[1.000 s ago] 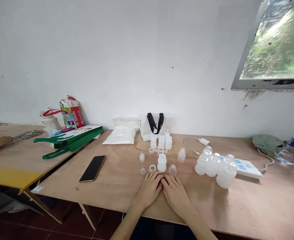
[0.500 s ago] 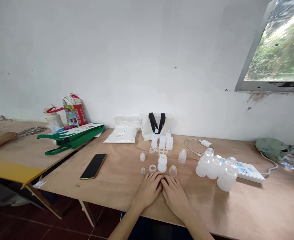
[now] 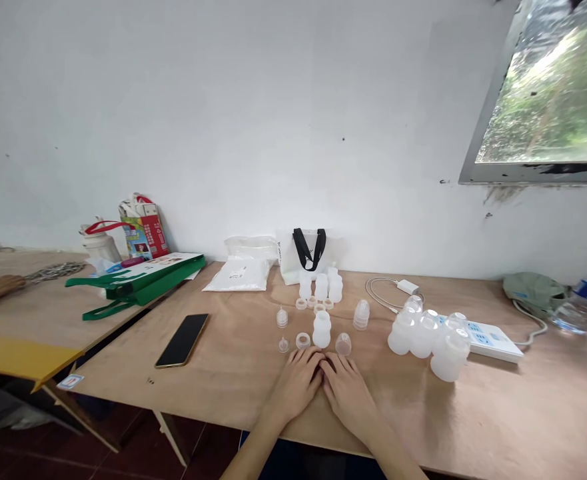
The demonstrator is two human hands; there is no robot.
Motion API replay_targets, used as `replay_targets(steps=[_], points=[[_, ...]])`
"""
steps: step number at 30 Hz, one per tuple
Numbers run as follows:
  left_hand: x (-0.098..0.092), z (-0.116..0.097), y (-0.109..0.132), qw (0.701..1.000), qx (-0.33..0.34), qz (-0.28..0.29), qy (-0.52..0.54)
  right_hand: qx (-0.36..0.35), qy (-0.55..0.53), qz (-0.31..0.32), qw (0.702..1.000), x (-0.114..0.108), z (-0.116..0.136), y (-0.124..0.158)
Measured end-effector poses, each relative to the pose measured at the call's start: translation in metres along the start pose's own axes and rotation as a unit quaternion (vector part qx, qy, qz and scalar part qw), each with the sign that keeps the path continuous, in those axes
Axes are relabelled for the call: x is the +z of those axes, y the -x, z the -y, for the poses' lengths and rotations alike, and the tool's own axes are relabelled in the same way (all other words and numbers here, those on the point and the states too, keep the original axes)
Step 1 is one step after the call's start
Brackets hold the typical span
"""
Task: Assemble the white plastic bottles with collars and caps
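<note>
"Where are the hands?"
"Left hand (image 3: 298, 385) and right hand (image 3: 347, 392) rest palms down on the table (image 3: 233, 377), fingertips meeting, both relaxed and holding nothing."

"And just beyond them?"
"1 frosted bottle (image 3: 322, 332), without a cap, stands upright directly ahead of the fingertips, a pale ring (image 3: 302, 346) before the left and a clear cap (image 3: 343, 345) before the right."

"How would that bottle handle?"
"Likely light, judging by its translucent look: fairly stiff, perhaps giving a little if squeezed, and smooth enough to slip. Its narrowed waist looks the best place to take hold. The cap seems light too, best pinched at its sides."

"Farther out?"
"A group of capped bottles (image 3: 426, 339) stands off the right hand's outer side; a phone (image 3: 182, 341) lies well apart from the left."
</note>
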State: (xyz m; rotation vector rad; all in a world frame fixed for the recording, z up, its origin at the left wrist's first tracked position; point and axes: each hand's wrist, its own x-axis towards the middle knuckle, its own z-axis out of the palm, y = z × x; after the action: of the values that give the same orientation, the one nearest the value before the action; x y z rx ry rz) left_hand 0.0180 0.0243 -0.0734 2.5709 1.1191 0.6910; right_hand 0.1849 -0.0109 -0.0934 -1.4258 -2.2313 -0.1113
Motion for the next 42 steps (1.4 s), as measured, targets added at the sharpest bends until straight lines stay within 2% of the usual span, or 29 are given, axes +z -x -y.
replay_targets(steps=[6, 11, 14, 16, 18, 20, 22, 26, 32, 38, 42], points=[[0.001, -0.001, 0.0, 1.0, -0.003, -0.006, -0.002, -0.003, 0.001, -0.005, 1.0, 0.0, -0.001, 0.001], [-0.007, 0.002, -0.002, 0.998, -0.007, -0.031, 0.058, -0.005, -0.002, -0.01, 1.0, 0.002, -0.003, 0.001], [-0.019, 0.009, -0.004, 0.994, -0.017, -0.095, 0.052, -0.006, 0.001, -0.018, 1.0, 0.003, -0.004, 0.002], [-0.025, 0.017, -0.003, 0.987, -0.045, -0.153, 0.027, -0.005, 0.003, -0.02, 1.0, 0.003, -0.003, 0.003], [-0.026, 0.029, 0.0, 0.98, -0.08, -0.183, 0.002, -0.003, 0.001, -0.018, 1.0, 0.002, -0.002, 0.003], [-0.022, 0.042, 0.006, 0.979, -0.112, -0.168, -0.018, 0.0, 0.002, -0.017, 1.0, 0.002, -0.002, 0.003], [-0.016, 0.055, 0.011, 0.985, -0.127, -0.116, -0.023, 0.002, 0.007, -0.017, 1.0, 0.002, -0.002, 0.003], [-0.007, 0.065, 0.012, 0.992, -0.115, -0.043, -0.034, -0.001, 0.015, -0.021, 1.0, 0.002, -0.002, 0.003], [-0.009, 0.049, 0.003, 0.986, -0.121, -0.073, -0.083, 0.005, 0.011, -0.009, 1.0, -0.003, 0.0, 0.002], [-0.016, 0.034, 0.003, 0.982, -0.103, -0.016, -0.158, 0.007, 0.011, -0.003, 1.0, -0.003, 0.001, 0.001], [-0.019, 0.029, 0.0, 0.984, -0.109, -0.019, -0.14, 0.003, 0.012, -0.005, 1.0, -0.002, 0.0, 0.002]])
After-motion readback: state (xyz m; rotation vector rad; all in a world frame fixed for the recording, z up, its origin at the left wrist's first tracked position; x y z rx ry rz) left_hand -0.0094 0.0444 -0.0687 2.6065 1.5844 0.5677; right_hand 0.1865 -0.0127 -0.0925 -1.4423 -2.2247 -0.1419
